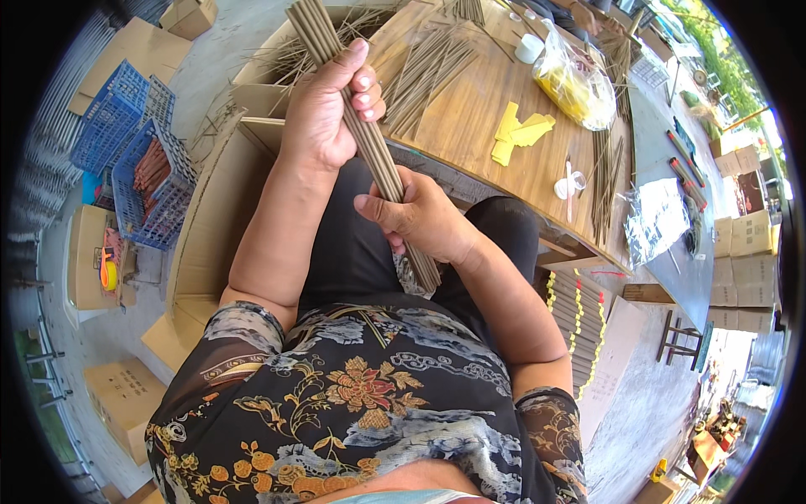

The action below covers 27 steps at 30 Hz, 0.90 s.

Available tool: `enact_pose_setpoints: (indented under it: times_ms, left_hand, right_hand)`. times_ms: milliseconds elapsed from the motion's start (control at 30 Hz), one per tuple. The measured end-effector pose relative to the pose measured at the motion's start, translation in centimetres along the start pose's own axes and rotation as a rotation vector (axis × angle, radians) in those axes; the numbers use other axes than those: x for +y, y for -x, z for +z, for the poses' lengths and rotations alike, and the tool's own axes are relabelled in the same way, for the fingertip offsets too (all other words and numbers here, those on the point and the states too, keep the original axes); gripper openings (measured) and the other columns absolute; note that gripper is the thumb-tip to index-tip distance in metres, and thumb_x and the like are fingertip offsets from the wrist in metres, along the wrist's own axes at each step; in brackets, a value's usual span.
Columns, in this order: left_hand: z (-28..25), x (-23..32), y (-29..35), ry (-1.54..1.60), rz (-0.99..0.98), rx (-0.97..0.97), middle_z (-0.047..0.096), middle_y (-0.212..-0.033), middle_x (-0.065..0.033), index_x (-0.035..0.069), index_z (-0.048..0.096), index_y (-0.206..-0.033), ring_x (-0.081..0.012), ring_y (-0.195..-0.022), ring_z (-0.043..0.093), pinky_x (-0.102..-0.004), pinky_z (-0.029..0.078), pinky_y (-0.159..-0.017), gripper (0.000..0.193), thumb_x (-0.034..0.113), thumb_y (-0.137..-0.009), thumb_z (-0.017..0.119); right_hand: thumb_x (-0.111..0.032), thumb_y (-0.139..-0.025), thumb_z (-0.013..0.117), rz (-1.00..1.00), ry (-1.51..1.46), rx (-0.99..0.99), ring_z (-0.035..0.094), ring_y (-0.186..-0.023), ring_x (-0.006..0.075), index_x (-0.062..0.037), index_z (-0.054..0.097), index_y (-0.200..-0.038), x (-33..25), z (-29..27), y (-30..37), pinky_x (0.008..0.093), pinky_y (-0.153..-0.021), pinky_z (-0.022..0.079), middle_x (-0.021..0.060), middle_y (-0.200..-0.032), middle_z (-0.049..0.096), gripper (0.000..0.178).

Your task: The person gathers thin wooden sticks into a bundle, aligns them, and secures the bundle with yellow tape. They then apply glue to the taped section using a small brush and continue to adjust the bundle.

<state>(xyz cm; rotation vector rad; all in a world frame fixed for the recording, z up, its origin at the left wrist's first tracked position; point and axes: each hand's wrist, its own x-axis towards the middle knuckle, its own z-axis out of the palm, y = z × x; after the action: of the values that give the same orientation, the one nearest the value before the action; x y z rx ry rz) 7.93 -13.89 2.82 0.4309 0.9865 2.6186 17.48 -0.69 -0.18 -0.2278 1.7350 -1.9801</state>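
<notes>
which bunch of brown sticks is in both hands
The tight bundle, slanting between the left hand above and right hand below; the sticks on the wooden table lie loose, unheld.

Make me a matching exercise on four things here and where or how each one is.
Things
1. Bundle of thin brown sticks
2. Clear plastic bag
3. Nearer blue openwork plastic crate
4. Flat yellow strips

Place or state
A. Contains reddish-brown items
B. Overlapping on the brown wooden table
C. Held by the left hand and right hand
D. Has yellow contents

Pairs: 1-C, 2-D, 3-A, 4-B
</notes>
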Motion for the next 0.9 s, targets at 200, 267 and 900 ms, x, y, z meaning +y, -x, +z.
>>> enact_pose_setpoints:
  times_ms: [200,267,900]
  left_hand:
    - [-0.1,-3.1,1.6,0.163,-0.202,-0.181,0.05,-0.068,-0.0017,0.007,0.052,-0.087,-0.0092,-0.057,0.047,-0.0219,0.04,-0.05,0.023,0.03,-0.088,0.053]
    - [0.2,-3.5,1.8,0.15,-0.227,-0.055,0.045,-0.057,0.0027,0.01,0.049,-0.075,-0.0075,-0.046,0.043,-0.0207,0.036,-0.043,0.021,0.027,-0.087,0.055]
    - [0.7,-5.5,1.8,-0.066,-0.169,0.186,0.043,-0.053,0.003,0.012,0.047,-0.071,-0.0067,-0.043,0.041,-0.0207,0.034,-0.041,0.022,0.025,-0.087,0.055]
  right_hand:
    - [-0.015,-0.082,0.059,0.166,-0.481,-0.157,0.041,-0.039,0.0081,-0.0063,0.04,-0.068,0.3,-0.5,1.6,0.0222,-0.033,0.035,-0.0004,-0.053,0.043,0.026]
    - [-0.015,-0.082,0.06,0.118,-0.369,-0.078,0.041,-0.039,0.0086,-0.0066,0.041,-0.069,1.4,-0.4,1.5,0.0224,-0.034,0.035,-0.0002,-0.053,0.043,0.024]
    - [-0.021,-0.085,0.058,-0.166,0.448,0.42,0.046,-0.041,0.0097,-0.0052,0.042,-0.075,5.3,-0.3,1.4,0.0241,-0.037,0.038,0.0014,-0.053,0.047,0.024]
